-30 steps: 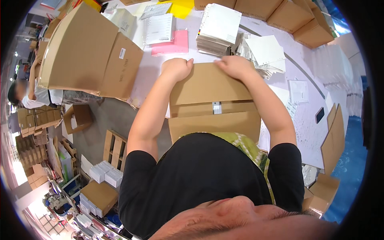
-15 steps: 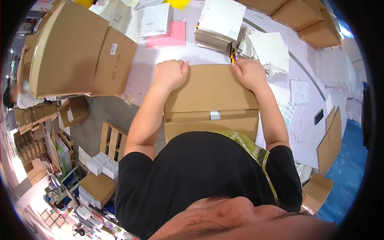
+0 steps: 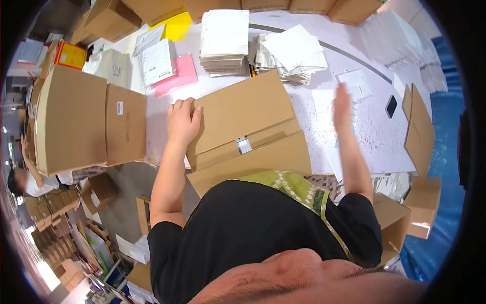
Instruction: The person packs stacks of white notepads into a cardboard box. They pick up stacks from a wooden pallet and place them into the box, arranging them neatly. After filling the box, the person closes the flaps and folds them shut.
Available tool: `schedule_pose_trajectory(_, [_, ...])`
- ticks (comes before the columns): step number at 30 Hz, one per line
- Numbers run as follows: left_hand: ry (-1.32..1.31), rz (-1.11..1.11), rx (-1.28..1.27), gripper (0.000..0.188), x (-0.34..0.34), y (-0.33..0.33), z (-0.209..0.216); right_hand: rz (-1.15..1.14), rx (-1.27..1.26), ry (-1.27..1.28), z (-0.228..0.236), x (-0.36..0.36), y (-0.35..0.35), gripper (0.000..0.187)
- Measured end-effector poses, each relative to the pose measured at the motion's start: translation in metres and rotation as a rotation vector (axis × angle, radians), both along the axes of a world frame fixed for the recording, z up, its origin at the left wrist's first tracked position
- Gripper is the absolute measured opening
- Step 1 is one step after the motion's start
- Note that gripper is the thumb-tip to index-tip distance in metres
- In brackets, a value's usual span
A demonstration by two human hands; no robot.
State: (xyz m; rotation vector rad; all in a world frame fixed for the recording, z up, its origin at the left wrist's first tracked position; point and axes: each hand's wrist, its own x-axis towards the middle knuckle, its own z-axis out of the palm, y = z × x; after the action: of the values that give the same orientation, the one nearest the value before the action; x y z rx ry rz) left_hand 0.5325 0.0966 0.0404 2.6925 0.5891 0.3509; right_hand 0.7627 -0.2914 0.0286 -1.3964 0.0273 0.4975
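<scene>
In front of my body lies a brown cardboard box [image 3: 243, 119], tilted so that its right end points farther away. A small strip of silvery tape or label [image 3: 244, 145] crosses the seam between its flaps. My left hand [image 3: 183, 121] grips the box at its left end, thumb on top and fingers bent at the edge. Off to the right, away from the box, my right hand [image 3: 342, 109] is raised edge-on above loose printed sheets [image 3: 324, 104]. Its fingers look stretched out, slightly blurred, with nothing visible in them.
Stacks of white cards [image 3: 224, 38] and a fanned pile [image 3: 293, 50] stand beyond the box. A pink packet [image 3: 182, 76] lies left of them, a phone [image 3: 391, 106] far right. A large carton [image 3: 76, 121] stands left; another person [image 3: 35, 177] is beyond it.
My right hand has let go of the box and moved right over the papers. The box has turned, its left end nearer me, with my left hand still on it. The view has shifted.
</scene>
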Motion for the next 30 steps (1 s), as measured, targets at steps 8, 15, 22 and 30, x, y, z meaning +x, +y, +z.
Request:
schedule_pose_trajectory(8, [-0.028, -0.034, -0.016, 0.035, -0.002, 0.004, 0.0, 0.292, 0.026, 0.143, -0.043, -0.055, 0.022, 0.075])
schedule_pose_trajectory(15, [-0.03, -0.027, -0.04, 0.036, -0.002, 0.004, 0.0, 0.458, 0.073, 0.088, -0.057, -0.073, 0.046, 0.072])
schedule_pose_trajectory(22, [-0.148, -0.051, -0.124, 0.035, -0.009, 0.012, -0.01, 0.47, 0.175, -0.064, -0.038, 0.031, 0.128, 0.05])
schedule_pose_trajectory(30, [-0.554, 0.191, -1.448, 0.03, -0.022, 0.032, -0.054, 0.548, 0.024, -0.148, -0.054, 0.044, 0.145, 0.019])
